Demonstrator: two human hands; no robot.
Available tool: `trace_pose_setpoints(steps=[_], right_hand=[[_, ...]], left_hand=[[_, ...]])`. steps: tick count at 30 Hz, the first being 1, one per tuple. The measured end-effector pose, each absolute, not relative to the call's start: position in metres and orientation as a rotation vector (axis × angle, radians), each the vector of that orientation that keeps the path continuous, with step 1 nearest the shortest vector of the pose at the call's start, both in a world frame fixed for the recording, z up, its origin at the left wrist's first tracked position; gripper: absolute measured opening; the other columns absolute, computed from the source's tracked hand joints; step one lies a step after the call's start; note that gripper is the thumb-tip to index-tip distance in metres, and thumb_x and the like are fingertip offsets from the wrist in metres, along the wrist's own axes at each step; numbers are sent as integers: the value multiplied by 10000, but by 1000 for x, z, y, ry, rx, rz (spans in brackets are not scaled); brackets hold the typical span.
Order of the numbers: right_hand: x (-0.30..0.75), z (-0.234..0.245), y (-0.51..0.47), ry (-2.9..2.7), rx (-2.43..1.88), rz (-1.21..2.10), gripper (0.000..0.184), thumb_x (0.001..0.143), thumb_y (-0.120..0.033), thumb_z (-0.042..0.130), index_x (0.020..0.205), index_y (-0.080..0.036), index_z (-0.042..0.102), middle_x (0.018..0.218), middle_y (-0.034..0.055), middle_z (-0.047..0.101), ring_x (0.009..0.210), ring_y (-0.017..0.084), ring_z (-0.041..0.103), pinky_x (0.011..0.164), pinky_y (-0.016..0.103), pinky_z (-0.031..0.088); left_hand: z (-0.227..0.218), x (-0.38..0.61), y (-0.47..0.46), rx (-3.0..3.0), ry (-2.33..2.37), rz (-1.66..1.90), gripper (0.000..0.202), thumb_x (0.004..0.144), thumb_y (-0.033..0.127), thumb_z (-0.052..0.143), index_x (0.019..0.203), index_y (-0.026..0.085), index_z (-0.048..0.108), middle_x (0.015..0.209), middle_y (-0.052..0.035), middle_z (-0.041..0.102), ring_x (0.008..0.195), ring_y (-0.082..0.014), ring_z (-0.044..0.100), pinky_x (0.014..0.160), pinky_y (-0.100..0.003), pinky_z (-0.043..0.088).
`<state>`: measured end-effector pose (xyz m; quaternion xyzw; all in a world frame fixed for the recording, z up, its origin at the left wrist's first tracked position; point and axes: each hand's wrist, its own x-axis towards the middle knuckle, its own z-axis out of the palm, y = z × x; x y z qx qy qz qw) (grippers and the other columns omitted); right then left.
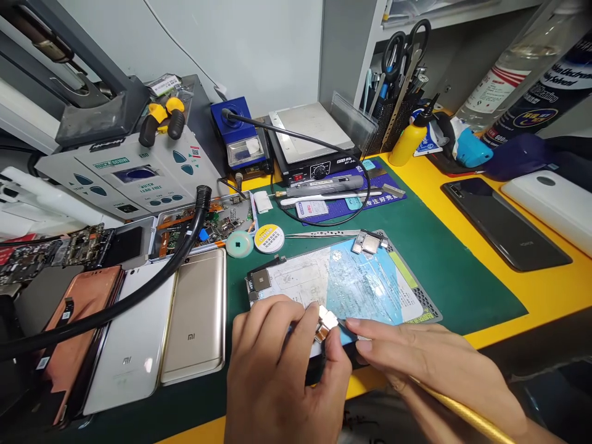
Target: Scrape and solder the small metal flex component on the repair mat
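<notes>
1. At the near edge of the blue-and-white work plate, a small silvery part sits between the left hand's thumb and fingers, pinched nearly closed about it.
2. Right hand: fingers closed around a gold-handled tool, fingertips just beside the part. Working end mostly hidden by the fingers; contact with the part cannot be told.
3. Obstruction: left fingers cover some of the part and the plate's near-left area.
4. Far right of plate: a second silvery part, clear of both hands. Tweezers lie just beyond the plate; a white-and-yellow round tin and a pale green disc stand to their left.
5. Left side: a black hose crosses in front of the white phone, hiding a strip of its back. A gold phone lies to the right of the white one.
6. Farther back: a black cable crosses in front of the flat metal heating plate and loops over the purple mat.
7. Right side: dark phone, lying flat.
</notes>
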<state>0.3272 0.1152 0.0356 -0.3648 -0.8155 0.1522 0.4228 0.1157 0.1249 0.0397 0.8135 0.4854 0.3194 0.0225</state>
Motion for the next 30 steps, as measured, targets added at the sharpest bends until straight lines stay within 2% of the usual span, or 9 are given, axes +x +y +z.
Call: trace_pose_setpoints(steps=[9,17,30], right_hand=[[316,28,109,-1997,-968,209,319,931,38,521,1115,-102,741,1090,130,827,1025,142,797,934,145,600],[317,26,105,-1869,-1083,332,319,899,33,596,1101,-153,758,1129,92,825,1037,145,794,978,130,583],[323,33,105,-1933,-1002,310,285,927,24,576,1070,-141,759,1065,108,834,1003,133,799,965,114,578]], left_hand=[[35,120,119,2544,1554,972,283,858,158,765,1139,156,733,1001,-62,701,1009,-237,658,897,-402,543],[36,123,117,2472,1582,1035,283,862,143,761,1141,162,719,993,-55,698,1010,-228,660,876,-389,541],[36,121,117,2477,1608,1009,234,889,170,739,1122,194,736,987,-31,695,1004,-199,646,888,-347,518]])
